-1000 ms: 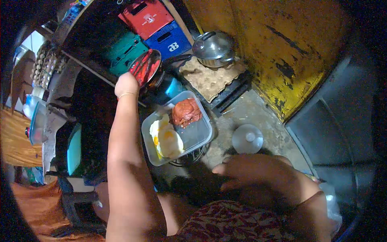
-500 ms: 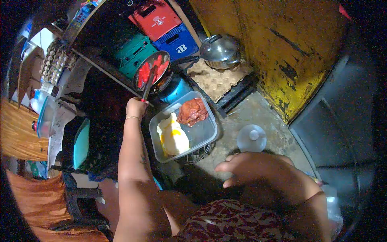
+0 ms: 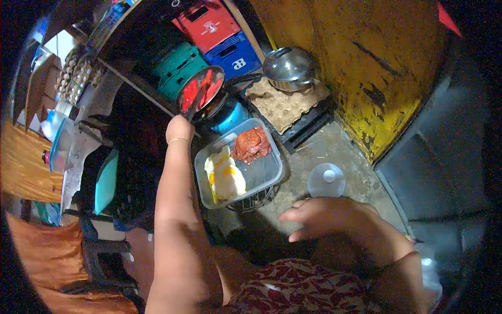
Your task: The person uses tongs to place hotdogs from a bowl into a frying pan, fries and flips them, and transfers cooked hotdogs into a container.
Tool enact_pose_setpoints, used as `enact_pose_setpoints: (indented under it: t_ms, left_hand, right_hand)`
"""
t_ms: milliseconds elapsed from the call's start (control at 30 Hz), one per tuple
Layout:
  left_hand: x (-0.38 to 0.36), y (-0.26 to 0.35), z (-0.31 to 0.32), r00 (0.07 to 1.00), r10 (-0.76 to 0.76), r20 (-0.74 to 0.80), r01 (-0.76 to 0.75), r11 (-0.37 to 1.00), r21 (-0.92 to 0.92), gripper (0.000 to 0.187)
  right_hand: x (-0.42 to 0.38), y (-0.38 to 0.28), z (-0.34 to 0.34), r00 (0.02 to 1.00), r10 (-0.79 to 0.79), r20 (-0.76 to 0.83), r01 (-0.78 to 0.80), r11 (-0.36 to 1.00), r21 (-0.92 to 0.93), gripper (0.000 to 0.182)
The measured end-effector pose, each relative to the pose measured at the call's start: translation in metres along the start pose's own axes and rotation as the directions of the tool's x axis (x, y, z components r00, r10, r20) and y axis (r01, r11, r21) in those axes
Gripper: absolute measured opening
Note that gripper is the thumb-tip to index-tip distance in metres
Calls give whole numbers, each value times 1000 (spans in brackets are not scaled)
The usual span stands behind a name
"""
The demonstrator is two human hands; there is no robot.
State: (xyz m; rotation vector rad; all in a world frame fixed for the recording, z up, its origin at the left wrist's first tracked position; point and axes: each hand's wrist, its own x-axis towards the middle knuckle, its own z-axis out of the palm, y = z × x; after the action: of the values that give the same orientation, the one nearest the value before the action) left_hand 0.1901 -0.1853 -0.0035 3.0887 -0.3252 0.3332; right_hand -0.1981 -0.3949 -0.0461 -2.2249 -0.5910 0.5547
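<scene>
My left hand (image 3: 179,128) is closed around dark tongs (image 3: 194,106), whose tips reach into a frying pan (image 3: 221,78). Red split hotdogs (image 3: 208,86) lie in the pan, which sits on a burner over a blue gas tank (image 3: 230,119). Below the pan, a clear plastic container (image 3: 264,175) holds fried eggs (image 3: 226,180) and a pile of reddish-brown meat slices (image 3: 251,145). My right hand (image 3: 314,217) hangs near my lap with thumb and fingers apart and holds nothing visible. A round translucent lid (image 3: 326,180) lies on the floor just beyond it.
A lidded metal pot (image 3: 288,65) stands on an egg-tray cardboard (image 3: 285,104) at the back. Red (image 3: 208,23), blue (image 3: 234,55) and green (image 3: 180,65) crates are stacked behind the pan. A worn yellow panel (image 3: 361,78) closes off the right. Egg trays (image 3: 78,78) sit at left.
My left hand has moved slightly up toward the pan, and the tongs now lie lower over the hotdogs. The view has shifted a little. My right hand stays in place.
</scene>
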Motion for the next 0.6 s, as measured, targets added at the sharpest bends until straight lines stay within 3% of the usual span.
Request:
enact_pose_setpoints:
  t_ms: [100,200,367,467,600]
  left_hand:
    - [-3,-3,-16,999,31,8,-30,998,-57,24]
    - [-27,-15,-31,996,-13,-89,3,994,-106,23]
    - [-52,-50,-49,1000,-16,-2,17,999,35,22]
    - [-64,-57,-66,1000,-22,-6,22,998,61,22]
    - [-71,-60,-84,1000,-7,-21,9,996,83,22]
  right_hand:
    - [-2,-2,-6,996,-86,6,85,991,101,65]
    - [-4,-9,-3,999,27,17,-29,994,103,58]
    - [4,-5,18,999,-6,-41,2,995,-96,64]
    - [5,3,33,987,-98,-128,91,994,-65,64]
    - [7,-4,34,996,-26,-84,25,1000,-18,61]
